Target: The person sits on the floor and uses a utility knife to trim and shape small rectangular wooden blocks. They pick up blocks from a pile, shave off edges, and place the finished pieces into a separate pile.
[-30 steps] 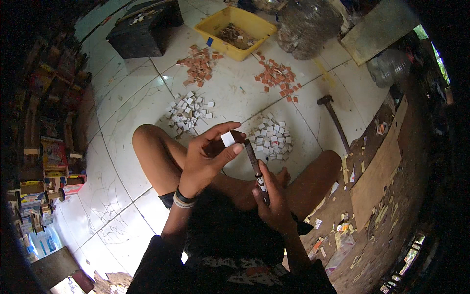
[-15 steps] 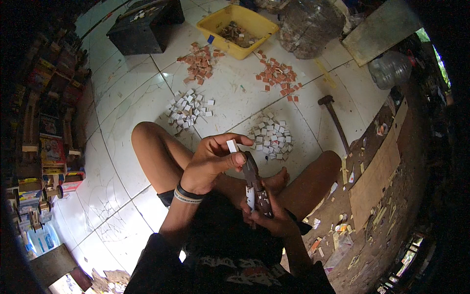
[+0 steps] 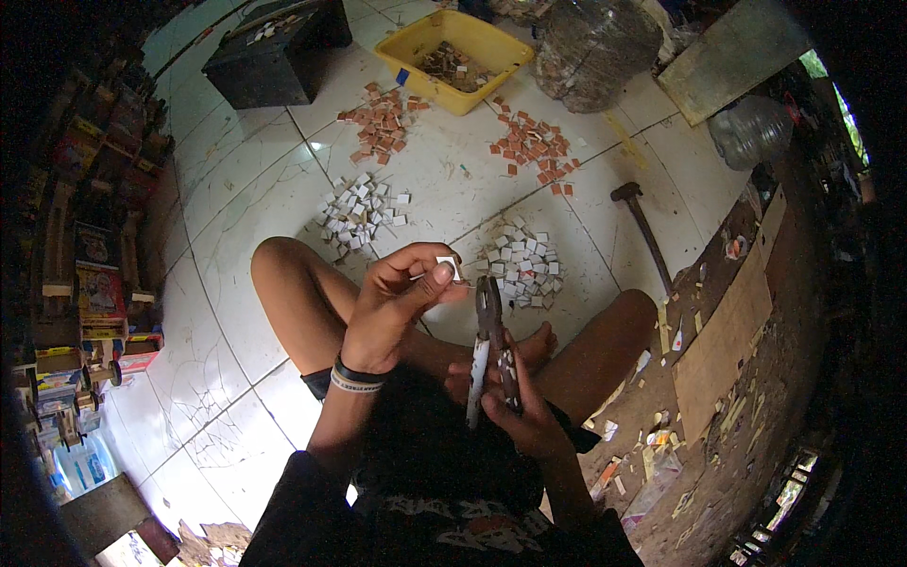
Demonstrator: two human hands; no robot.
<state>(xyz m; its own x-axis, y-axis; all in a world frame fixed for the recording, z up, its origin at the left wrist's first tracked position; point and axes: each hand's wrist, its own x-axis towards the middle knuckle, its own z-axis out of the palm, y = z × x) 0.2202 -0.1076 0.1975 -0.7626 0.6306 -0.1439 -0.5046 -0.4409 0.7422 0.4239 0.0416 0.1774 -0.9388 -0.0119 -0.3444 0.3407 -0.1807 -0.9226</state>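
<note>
My left hand [image 3: 397, 302] pinches a small white tile piece [image 3: 450, 265] between thumb and fingers, just to the left of the pliers' jaws. The pliers [image 3: 488, 317] are dark and worn, with white remains of coating on the handles. My right hand [image 3: 529, 416] is wrapped round those handles, which stand somewhat apart, and the jaws point up and away from me. A gap shows between the tile piece and the jaws. Beyond my hands lie two piles of small white tile pieces, one to the left [image 3: 359, 213] and one to the right [image 3: 520, 265].
Farther off are two piles of reddish-brown pieces [image 3: 383, 123] [image 3: 534, 146] and a yellow basin [image 3: 387, 47] with fragments inside. A hammer [image 3: 647, 236] lies on the tiles at right. A dark box [image 3: 260, 76] stands far left; scraps litter the ground at right.
My left hand has drawn slightly left, away from the pliers, and the tile piece has turned in its fingers. The pliers' handles have spread and the tool stands more upright.
</note>
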